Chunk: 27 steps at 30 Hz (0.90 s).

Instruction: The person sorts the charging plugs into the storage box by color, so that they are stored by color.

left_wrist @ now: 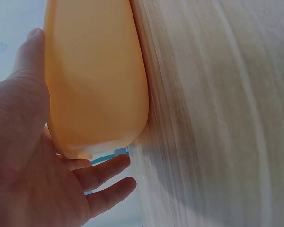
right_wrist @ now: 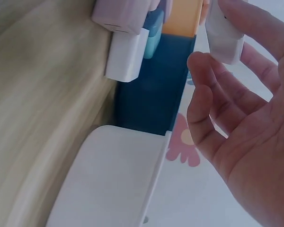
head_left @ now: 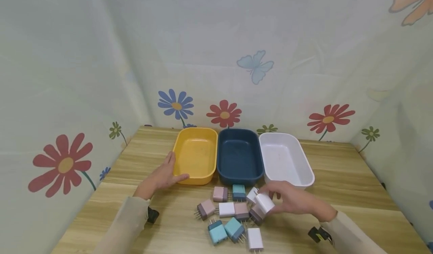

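L hand point(head_left: 164, 175) is spread round the near L corner of the yellow bin point(head_left: 195, 152), thumb by its front rim, fingers along its L side, no charger in it; light contact should do, as a hard press might slide the bin. Blue bin point(head_left: 240, 156) stands just R of that one, beyond the gap btwn the 2 hands. In that gap, 10 loose chargers point(head_left: 226, 209) lie on the wood table point(head_left: 341, 171): 4 pink, 3 teal, 3 white. R hand point(head_left: 292, 198) pinches 1 white charger point(head_left: 264, 203) btwn thumb & fingertips, prongs aimed away & L, near a loose white charger point(head_left: 251, 194); a pink charger point(head_left: 256, 215) sits just below the grip. Can't tell if they touch. Best go straight up first so prongs don't snag neighbours; keep the pinch on the flat sides, clear of the metal. White bin point(head_left: 287, 163) is just beyond R hand, so mind its near rim w/ the knuckles.
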Available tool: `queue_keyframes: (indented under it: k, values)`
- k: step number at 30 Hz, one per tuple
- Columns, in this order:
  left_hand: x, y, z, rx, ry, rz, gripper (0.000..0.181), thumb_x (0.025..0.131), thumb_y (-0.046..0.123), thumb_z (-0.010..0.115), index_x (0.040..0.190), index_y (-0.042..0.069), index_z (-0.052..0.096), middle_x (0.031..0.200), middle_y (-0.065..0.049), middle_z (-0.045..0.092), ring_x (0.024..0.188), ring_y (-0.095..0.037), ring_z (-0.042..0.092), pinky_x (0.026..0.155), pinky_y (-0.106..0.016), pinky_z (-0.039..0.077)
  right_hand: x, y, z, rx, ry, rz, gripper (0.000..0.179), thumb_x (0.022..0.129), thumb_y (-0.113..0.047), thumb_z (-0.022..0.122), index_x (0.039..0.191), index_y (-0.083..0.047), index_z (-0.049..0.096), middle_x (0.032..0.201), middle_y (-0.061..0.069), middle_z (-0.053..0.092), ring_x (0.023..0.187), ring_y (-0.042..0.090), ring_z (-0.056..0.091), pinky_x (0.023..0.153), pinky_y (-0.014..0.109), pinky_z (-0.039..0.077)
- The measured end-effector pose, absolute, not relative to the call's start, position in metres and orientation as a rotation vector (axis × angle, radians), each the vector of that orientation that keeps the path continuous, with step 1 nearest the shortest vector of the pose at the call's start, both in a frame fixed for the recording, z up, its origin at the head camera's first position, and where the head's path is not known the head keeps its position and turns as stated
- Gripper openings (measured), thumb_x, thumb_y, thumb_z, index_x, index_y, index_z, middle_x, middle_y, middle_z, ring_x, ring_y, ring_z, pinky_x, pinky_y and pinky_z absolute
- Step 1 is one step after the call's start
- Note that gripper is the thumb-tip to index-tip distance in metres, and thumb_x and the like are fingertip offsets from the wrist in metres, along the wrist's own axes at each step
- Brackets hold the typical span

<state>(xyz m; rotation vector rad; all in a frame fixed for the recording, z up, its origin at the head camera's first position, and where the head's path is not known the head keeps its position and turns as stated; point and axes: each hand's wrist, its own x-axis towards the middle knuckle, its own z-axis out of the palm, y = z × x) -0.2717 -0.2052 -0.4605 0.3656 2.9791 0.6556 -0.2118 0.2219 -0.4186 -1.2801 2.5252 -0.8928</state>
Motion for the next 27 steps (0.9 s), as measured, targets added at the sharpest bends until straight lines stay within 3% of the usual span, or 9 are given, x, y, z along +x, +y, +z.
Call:
queue_keyframes:
  k: [13, 20, 27]
  values:
    - [-0.271, -0.203, -0.462, 0.384, 2.985, 0.664, 0.106, 0.075, 0.06, 0.053, 0.136, -0.008, -0.001, 0.141, -0.026, -0.002, 0.124, -0.041, 0.02, 0.098, -0.046, 0.022, -0.218, 0.202, -0.4, -1.322, 2.596, -0.727, 0.046, 0.072, -0.035, 0.071, 0.113, -0.024, 0.054, 0.1, -0.017, 0.054, 0.081, 0.005, 0.052, 0.069, 0.026, 0.045]
    - [-0.271, -0.205, -0.463, 0.393, 2.996, 0.643, 0.108, 0.074, 0.062, 0.052, 0.136, -0.009, 0.0, 0.141, -0.027, -0.001, 0.123, -0.042, 0.021, 0.098, -0.046, 0.023, -0.22, 0.188, -0.393, -1.255, 2.573, -0.714, 0.05, 0.071, -0.027, 0.073, 0.117, -0.023, 0.053, 0.108, -0.014, 0.054, 0.087, 0.002, 0.052, 0.076, 0.027, 0.046]
    - [-0.271, -0.205, -0.463, 0.392, 2.985, 0.651, 0.108, 0.074, 0.063, 0.052, 0.136, -0.008, 0.0, 0.141, -0.027, -0.001, 0.123, -0.042, 0.022, 0.097, -0.047, 0.024, -0.224, 0.178, -0.391, -1.249, 2.598, -0.657, 0.052, 0.073, -0.031, 0.071, 0.12, -0.025, 0.05, 0.113, -0.014, 0.052, 0.09, 0.002, 0.051, 0.077, 0.025, 0.046]
